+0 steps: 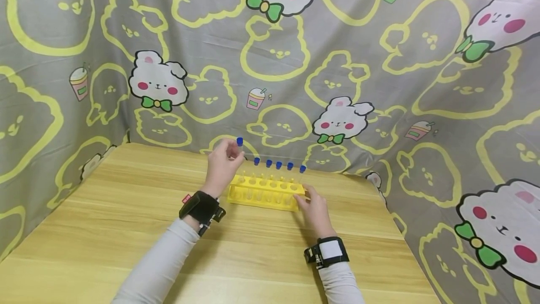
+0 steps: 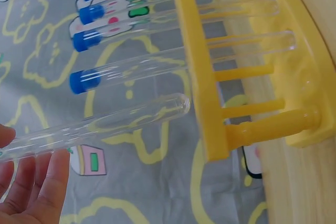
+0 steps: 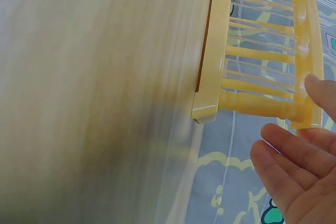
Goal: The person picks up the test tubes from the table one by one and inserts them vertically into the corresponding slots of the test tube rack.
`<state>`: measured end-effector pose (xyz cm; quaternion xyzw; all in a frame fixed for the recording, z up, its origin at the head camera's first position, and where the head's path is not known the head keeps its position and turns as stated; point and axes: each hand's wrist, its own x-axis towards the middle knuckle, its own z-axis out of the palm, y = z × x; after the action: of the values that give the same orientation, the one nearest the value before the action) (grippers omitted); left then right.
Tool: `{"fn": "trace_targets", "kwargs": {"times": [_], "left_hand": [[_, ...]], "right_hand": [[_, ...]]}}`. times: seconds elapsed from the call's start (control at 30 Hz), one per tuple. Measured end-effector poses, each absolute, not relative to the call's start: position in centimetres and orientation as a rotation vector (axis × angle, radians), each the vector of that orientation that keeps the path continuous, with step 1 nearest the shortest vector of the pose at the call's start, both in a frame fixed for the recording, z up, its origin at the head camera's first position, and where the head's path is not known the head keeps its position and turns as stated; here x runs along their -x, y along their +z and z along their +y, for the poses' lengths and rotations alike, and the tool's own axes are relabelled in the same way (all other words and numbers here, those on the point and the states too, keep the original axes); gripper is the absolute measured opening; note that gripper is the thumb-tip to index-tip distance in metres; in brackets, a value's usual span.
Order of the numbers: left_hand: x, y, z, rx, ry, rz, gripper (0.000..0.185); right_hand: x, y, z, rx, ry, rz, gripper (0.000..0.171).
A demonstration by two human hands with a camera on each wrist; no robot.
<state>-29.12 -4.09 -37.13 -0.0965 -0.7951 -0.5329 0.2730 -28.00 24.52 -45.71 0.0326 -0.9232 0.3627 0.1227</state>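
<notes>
No readable writing shows on anything. The left hand (image 1: pixel 222 165) pinches a clear test tube (image 2: pixel 105 120) with a blue cap (image 1: pixel 239 141), cap end raised, its round bottom aimed at the left end of the yellow rack (image 1: pixel 263 194) on the bench (image 1: pixel 126 229). The right hand (image 1: pixel 315 211) steadies the rack's right end, fingers straight, seemingly touching it. Five capped tubes (image 1: pixel 278 172) stand upright in the rack.

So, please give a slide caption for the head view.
Left hand holds a blue-capped tube above the yellow rack; right hand steadies it.
</notes>
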Motion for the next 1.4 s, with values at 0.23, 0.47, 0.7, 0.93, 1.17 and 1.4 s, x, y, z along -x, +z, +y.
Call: {"fn": "trace_targets", "kwargs": {"times": [0.23, 0.47, 0.7, 0.93, 1.17, 1.4], "left_hand": [[29.4, -38.2, -3.6, 0.265, -1.45, -2.211, 0.023], [29.9, -39.5, -3.5, 0.259, -1.409, -2.25, 0.02], [30.0, -40.6, -3.5, 0.267, -1.41, -2.293, 0.021], [30.2, -41.6, -3.5, 0.264, -1.379, -2.322, 0.025], [30.2, -41.9, -3.5, 0.257, -1.385, -2.325, 0.024], [30.3, -42.3, -3.4, 0.255, -1.399, -2.331, 0.024]], "right_hand": [[28.0, -45.9, 24.5, -0.101, 1.052, -2.684, 0.054], [28.1, -45.9, 24.5, -0.104, 1.063, -2.681, 0.053], [28.0, -45.9, 24.5, -0.112, 1.056, -2.675, 0.053], [28.0, -45.9, 24.5, -0.116, 1.053, -2.672, 0.053], [28.0, -46.0, 24.5, -0.116, 1.046, -2.67, 0.053], [28.0, -46.0, 24.5, -0.119, 1.053, -2.671, 0.053]]}}
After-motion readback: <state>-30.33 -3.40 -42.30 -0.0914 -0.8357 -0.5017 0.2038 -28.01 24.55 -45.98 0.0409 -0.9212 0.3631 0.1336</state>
